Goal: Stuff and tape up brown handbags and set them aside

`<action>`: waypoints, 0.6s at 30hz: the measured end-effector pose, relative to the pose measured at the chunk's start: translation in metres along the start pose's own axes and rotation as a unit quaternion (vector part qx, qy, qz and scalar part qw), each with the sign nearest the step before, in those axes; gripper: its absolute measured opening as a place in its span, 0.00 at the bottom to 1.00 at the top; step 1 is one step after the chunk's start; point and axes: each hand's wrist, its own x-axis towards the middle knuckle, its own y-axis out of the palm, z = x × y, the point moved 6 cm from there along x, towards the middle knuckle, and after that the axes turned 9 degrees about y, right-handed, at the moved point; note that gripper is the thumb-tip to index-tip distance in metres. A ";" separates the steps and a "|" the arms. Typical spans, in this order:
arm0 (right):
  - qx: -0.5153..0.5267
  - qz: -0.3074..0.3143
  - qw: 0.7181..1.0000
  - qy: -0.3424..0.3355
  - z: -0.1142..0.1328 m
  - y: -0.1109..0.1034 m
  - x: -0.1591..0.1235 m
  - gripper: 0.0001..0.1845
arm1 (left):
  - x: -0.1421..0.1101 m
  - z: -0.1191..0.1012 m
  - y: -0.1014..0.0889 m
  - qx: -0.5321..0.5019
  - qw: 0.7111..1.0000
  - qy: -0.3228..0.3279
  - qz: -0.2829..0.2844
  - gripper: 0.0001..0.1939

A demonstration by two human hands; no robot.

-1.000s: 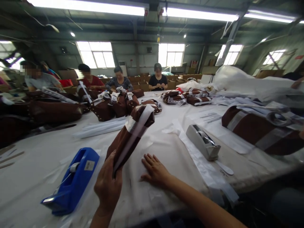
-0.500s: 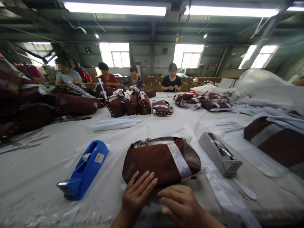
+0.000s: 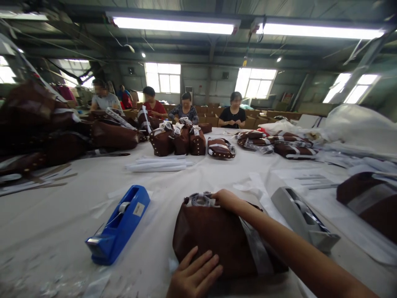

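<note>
A dark brown handbag [image 3: 214, 231] lies on the white-covered table in front of me, with a clear wrapping band [image 3: 256, 246] round its right part. My left hand [image 3: 197, 275] rests flat on the bag's lower front, fingers spread. Reaching across the bag, my right hand [image 3: 226, 199] has its fingers closed on the wrapped handle [image 3: 201, 199] at the top edge; its fingertips are partly hidden. A blue tape dispenser [image 3: 119, 225] stands to the left of the bag. To the right is a grey tape dispenser [image 3: 302, 219], partly behind my right forearm.
Wrapped brown bags [image 3: 178, 138] stand across the table, and more are piled at the left [image 3: 40, 124]. Rolled white sheets [image 3: 159, 163] lie mid-table. Another brown bag [image 3: 369, 203] is at the right edge, near clear plastic [image 3: 353, 126]. Several co-workers sit at the far side.
My right hand has moved from the bag's near edge up to its handle. The bag has tipped nearer to me, my left hand still on it. The view has shifted slightly.
</note>
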 end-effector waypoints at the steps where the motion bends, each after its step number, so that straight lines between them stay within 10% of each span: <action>1: -0.016 0.014 1.000 -0.004 0.003 0.003 0.007 0.20 | -0.001 0.000 0.000 0.000 1.000 0.000 -0.004 0.18; 18: -0.112 0.149 0.982 0.005 0.018 0.002 0.013 0.13 | -0.003 0.002 0.003 -0.007 0.999 -0.022 -0.030 0.18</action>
